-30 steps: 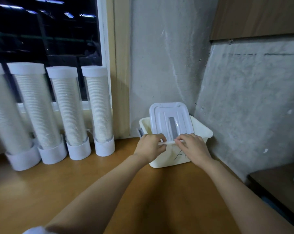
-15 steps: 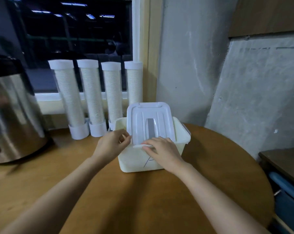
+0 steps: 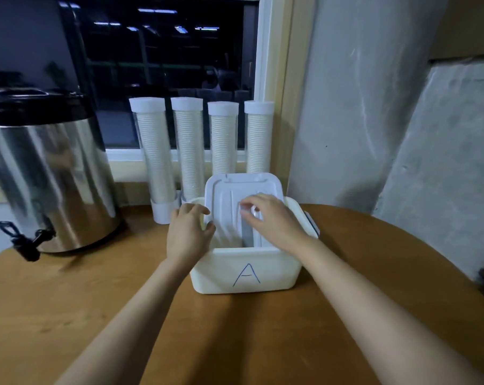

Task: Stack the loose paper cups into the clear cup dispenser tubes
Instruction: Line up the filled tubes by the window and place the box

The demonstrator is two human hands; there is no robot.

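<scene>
Bench (image 3: 96,301) of brown wood holds it all; big shiny drink pot (image 3: 46,179) sits at the left; four clear tubes (image 3: 154,151) stand at the back by the window (image 3: 163,65), each full of stacked cups (image 3: 224,145); white box (image 3: 276,276) marked A sits just in front; its lid (image 3: 227,195) leans tilted inside; right hand (image 3: 276,223) lies on the lid, fingers bent; left hand (image 3: 188,237) is at the box's left rim, fingers curled; I cannot tell if either grips.

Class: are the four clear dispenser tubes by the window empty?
No: all four dispenser tubes are packed with stacked cups nearly to the top.
</scene>
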